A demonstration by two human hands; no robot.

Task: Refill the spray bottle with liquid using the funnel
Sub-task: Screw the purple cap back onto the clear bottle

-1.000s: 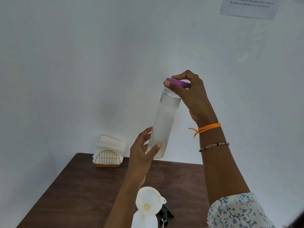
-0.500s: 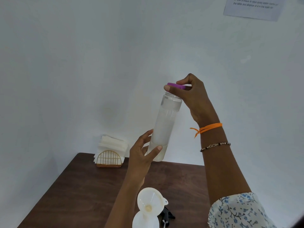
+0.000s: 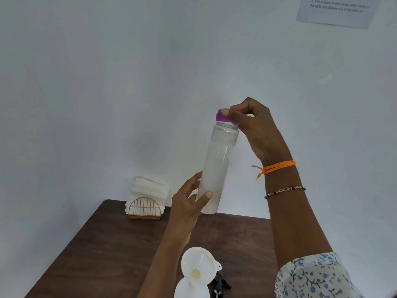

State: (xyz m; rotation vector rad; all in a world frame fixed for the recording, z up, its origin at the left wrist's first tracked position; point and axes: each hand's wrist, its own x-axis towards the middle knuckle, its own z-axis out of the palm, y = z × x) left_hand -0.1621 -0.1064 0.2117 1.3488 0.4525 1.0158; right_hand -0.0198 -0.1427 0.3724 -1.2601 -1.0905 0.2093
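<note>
Tall clear plastic bottle: smooth, slightly frosted look, cloudy liquid inside, faint gloss on the shoulder. Purple plastic screw cap: matt, smooth. White plastic funnel: smooth, semi-gloss, translucent at the spout. White plastic spray bottle under it: smooth, opaque. Black plastic trigger sprayer head: matt as far as it shows. Dark brown wood-grain table: low sheen, fine grain; real wood or laminate, can't tell. Gold wire napkin holder: thin metal, shiny. White paper napkins: soft, matt. White printed paper sheet on matt painted wall. Floral cloth sleeve: woven, matt. Orange thread wristband; beaded metal bracelet.
</note>
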